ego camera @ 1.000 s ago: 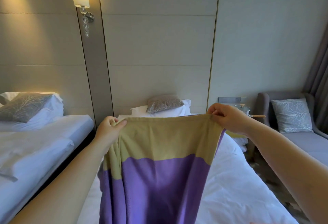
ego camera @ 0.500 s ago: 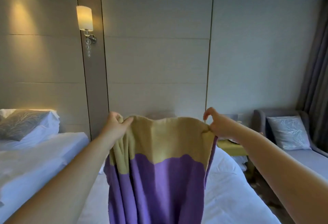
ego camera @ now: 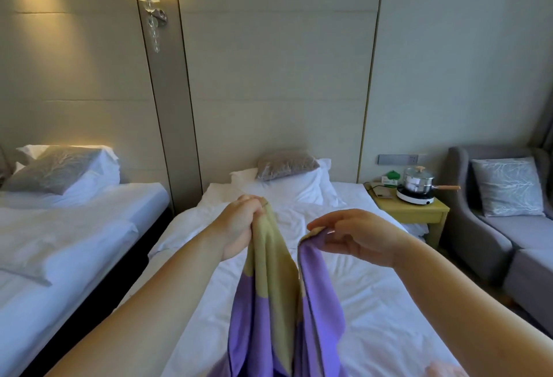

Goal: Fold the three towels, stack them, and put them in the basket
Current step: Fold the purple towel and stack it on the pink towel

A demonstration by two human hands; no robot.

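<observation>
Above the bed (ego camera: pixel 374 317), both hands have drawn together: left hand (ego camera: pixel 239 227) fist-gripping, right hand (ego camera: pixel 356 236) pinching the towel (ego camera: pixel 269 302), halving it lengthwise.

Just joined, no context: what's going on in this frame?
A person is holding one towel up over a bed, apparently mid-fold. The left hand grips the tan top edge in a fist; the right hand pinches another part of the edge, with the two hands close together. The rest of the towel hangs between the arms and runs out of the bottom of the view. No other towels and no basket are in view.
</observation>
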